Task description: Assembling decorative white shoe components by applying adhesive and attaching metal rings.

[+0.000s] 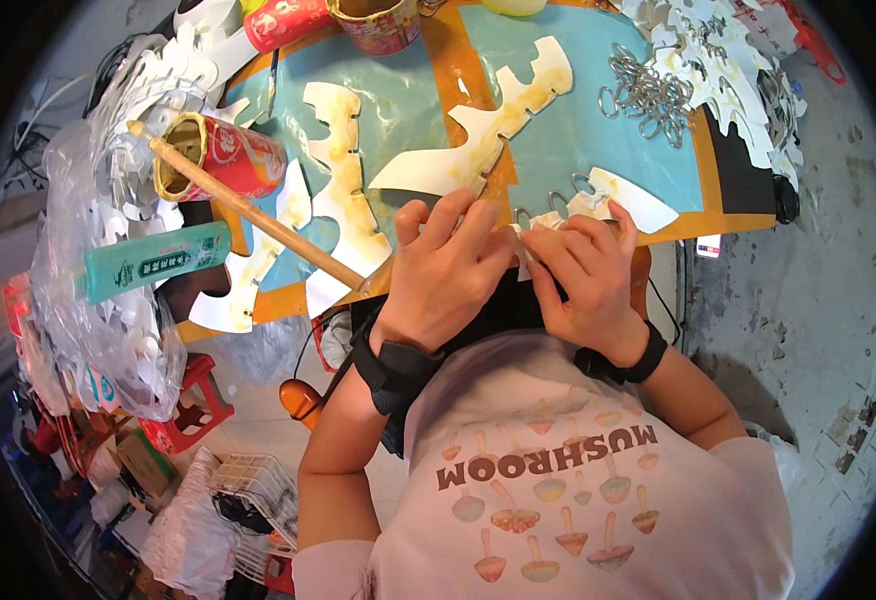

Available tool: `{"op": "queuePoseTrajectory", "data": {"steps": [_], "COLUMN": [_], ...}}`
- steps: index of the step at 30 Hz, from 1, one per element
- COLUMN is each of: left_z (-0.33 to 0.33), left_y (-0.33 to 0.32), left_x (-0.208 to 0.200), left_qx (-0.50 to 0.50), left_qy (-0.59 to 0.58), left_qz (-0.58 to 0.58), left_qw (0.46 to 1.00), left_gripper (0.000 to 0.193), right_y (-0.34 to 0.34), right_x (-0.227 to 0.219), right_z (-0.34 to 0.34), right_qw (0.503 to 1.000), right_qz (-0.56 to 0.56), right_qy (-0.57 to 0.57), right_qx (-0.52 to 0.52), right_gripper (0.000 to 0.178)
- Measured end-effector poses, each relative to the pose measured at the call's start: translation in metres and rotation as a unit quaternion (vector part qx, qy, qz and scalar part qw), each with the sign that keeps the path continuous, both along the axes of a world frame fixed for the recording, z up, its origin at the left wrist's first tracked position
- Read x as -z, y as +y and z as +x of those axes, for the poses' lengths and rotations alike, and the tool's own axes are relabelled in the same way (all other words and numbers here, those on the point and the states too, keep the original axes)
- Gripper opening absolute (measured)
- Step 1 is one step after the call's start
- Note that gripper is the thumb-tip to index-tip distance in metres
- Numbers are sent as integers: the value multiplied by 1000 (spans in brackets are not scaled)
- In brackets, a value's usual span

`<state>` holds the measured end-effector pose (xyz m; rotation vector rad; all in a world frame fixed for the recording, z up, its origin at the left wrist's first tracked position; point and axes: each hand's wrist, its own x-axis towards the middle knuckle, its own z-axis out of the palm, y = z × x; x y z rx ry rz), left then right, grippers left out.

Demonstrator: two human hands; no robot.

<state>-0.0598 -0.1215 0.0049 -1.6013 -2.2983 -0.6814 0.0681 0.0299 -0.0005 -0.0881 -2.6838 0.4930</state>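
At the near edge of the table, a white shaped cut-out piece lies with metal rings through its far edge. My left hand is closed, its fingertips pinching near the piece's left end. My right hand grips the same piece, fingers bent over it and thumb below. The fingers hide most of that end. Beyond my left hand lies a yellow-smeared white cut-out with notches. Another smeared cut-out lies to its left, and a third cut-out sits farther left.
A wooden stick crosses the left side, near an open red can and a teal bottle. Loose metal rings and stacked white cut-outs lie at the far right. Another open can stands at the back.
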Motion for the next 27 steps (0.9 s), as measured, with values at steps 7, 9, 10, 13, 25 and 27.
{"op": "queuePoseTrajectory", "data": {"steps": [7,9,10,13,25,27], "left_z": [-3,-4,-3,-1,27,29], "left_y": [1,-1,-3,-10,-11,-7], "left_x": [-5,-6,-8,-6,17,15], "left_qx": [30,29,27,19,-24,-33], "left_qy": [-25,-47,-67,-127,-126,-107], "left_qz": [-44,-32,-18,19,22,18], "left_qw": [998,998,997,991,991,994], "left_gripper": [21,22,23,28,47,44], "right_y": [1,0,0,-1,14,20], "right_x": [0,0,1,3,4,6], "right_z": [1,0,0,1,4,4], "right_qw": [1000,1000,1000,1000,993,979], "right_qz": [-18,-18,-12,-3,-113,-195], "right_qy": [-9,-12,-7,-5,-1,63], "right_qx": [-4,-7,-12,-18,-30,-16], "right_gripper": [33,34,34,36,39,39]}}
